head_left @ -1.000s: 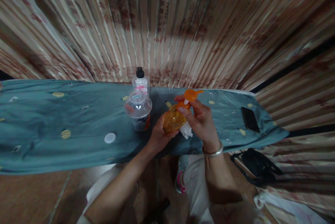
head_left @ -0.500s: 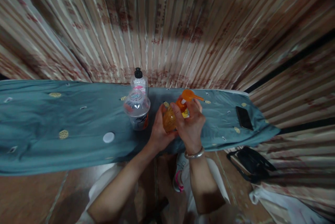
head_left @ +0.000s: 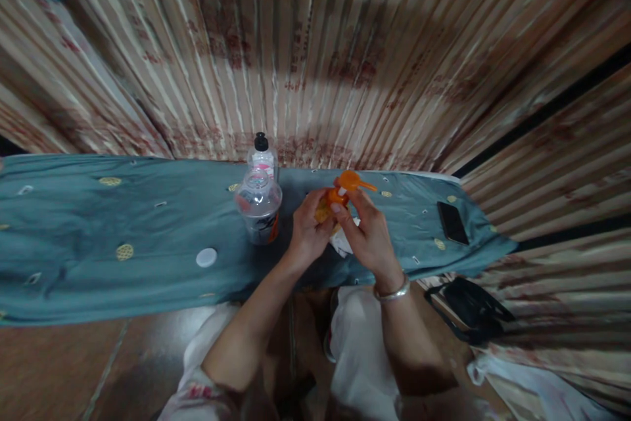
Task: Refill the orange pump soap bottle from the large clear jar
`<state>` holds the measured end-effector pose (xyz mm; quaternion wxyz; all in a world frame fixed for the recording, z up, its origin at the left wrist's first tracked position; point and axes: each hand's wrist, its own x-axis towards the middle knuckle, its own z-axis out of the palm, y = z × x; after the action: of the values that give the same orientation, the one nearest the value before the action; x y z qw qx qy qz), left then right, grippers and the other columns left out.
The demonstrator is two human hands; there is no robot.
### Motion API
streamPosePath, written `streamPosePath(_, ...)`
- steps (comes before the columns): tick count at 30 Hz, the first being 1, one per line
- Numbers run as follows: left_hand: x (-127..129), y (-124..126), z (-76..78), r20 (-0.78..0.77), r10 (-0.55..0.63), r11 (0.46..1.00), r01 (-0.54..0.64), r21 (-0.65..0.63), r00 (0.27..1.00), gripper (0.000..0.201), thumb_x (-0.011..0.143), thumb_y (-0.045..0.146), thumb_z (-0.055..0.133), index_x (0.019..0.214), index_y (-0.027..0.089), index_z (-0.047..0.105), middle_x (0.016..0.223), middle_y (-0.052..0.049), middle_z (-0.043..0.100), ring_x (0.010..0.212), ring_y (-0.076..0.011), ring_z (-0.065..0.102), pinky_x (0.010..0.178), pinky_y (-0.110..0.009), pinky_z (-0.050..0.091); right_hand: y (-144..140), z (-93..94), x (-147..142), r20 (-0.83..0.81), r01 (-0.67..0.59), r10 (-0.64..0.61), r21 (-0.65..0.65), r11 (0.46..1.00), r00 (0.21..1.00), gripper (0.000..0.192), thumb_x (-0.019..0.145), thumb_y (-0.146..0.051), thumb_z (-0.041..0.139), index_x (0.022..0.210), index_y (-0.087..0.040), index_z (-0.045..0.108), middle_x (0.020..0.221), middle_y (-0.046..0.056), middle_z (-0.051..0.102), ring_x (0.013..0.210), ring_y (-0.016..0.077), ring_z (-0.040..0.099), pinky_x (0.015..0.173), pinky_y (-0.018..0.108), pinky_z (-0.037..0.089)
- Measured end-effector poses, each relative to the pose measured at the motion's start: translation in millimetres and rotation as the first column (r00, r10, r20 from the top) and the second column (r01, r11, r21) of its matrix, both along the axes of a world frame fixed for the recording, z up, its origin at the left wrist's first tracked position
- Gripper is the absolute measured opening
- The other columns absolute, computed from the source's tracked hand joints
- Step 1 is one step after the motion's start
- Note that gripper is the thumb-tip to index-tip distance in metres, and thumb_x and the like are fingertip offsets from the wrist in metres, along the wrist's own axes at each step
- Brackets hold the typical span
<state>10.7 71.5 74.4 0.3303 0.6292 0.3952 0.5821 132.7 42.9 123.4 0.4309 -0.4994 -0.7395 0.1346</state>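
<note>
Change: over the last second the orange pump bottle (head_left: 329,205) has come in closer between the two hands, and more of its body is now covered than before.
Left hand: the left hand (head_left: 308,232) is curled round the bottle's body from the left and below, fingers closed on it.
Right hand: the right hand (head_left: 367,236) has shifted from the front of the bottle to its right side; its fingertips (head_left: 336,208) pinch the neck just under the orange pump head (head_left: 351,180), whose spout points right.
Meaning: the grip looks to me like work on the pump collar, with the bottle steadied by the other hand.
Bottle's place: held up just above the blue cloth (head_left: 98,237) on the tabletop, not resting on it.
White scrap: something white (head_left: 340,243) shows under the right hand; what it is I cannot tell.
Nearby: a clear domed cup (head_left: 258,205) stands just left of the hands, a black-capped bottle (head_left: 261,152) behind it, a white lid (head_left: 206,257) further left.
Right end: a dark phone (head_left: 452,222) lies well apart.
In the way: the cup is the closest thing to the left hand.
</note>
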Motion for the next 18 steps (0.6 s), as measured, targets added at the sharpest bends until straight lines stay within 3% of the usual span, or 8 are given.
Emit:
streamPosePath(5, -1, 0, 1.1, 0.015, -0.009, 0.999, 0.010, -0.032, 1.000, 0.028, 0.085, 0.039, 0.065, 0.107, 0.021, 0.065, 0.106, -0.004, 0.073, 0.097, -0.0202, 0.068, 0.089, -0.032, 0.053, 21, 9.5, 30, -0.023, -0.221, 0.220, -0.159, 0.962, 0.975, 0.046, 0.094, -0.058, 0.054, 0.123, -0.025, 0.066, 0.120, 0.008, 0.073, 0.122, 0.0283, 0.063, 0.104, 0.045, 0.050)
streamPosePath(8, -1, 0, 0.4, 0.019, -0.004, 0.999, 0.005, -0.046, 1.000, 0.030, 0.085, 0.040, 0.065, 0.107, 0.021, 0.065, 0.105, -0.004, 0.072, 0.096, -0.0205, 0.068, 0.088, -0.033, 0.053, 29, 13.5, 34, -0.006, -0.302, 0.307, -0.194, 0.933, 0.952, 0.044, 0.095, -0.057, 0.053, 0.121, -0.026, 0.068, 0.117, 0.006, 0.075, 0.118, 0.0277, 0.066, 0.103, 0.045, 0.051)
streamPosePath(13, -1, -2, -0.7, 0.007, -0.004, 0.999, 0.005, -0.038, 1.000, 0.032, 0.084, 0.036, 0.065, 0.112, 0.022, 0.065, 0.112, -0.005, 0.072, 0.102, -0.0215, 0.067, 0.093, -0.035, 0.052, 21, 13.5, 23, 0.053, -0.187, 0.192, -0.087, 0.978, 0.980, 0.035, 0.096, -0.049, 0.055, 0.116, -0.025, 0.070, 0.125, 0.006, 0.072, 0.120, 0.0278, 0.065, 0.103, 0.044, 0.051)
streamPosePath(18, 0, -2, -3.2, 0.006, 0.020, 0.999, -0.020, -0.033, 1.000, 0.036, 0.081, 0.032, 0.066, 0.114, 0.020, 0.062, 0.113, -0.007, 0.072, 0.102, -0.0221, 0.068, 0.092, -0.035, 0.053, 9, 8.2, 6, 0.067, 0.062, -0.066, 0.056, 0.997, 0.996, 0.036, 0.091, -0.051, 0.062, 0.113, -0.023, 0.069, 0.123, 0.011, 0.071, 0.120, 0.0302, 0.064, 0.104, 0.048, 0.049)
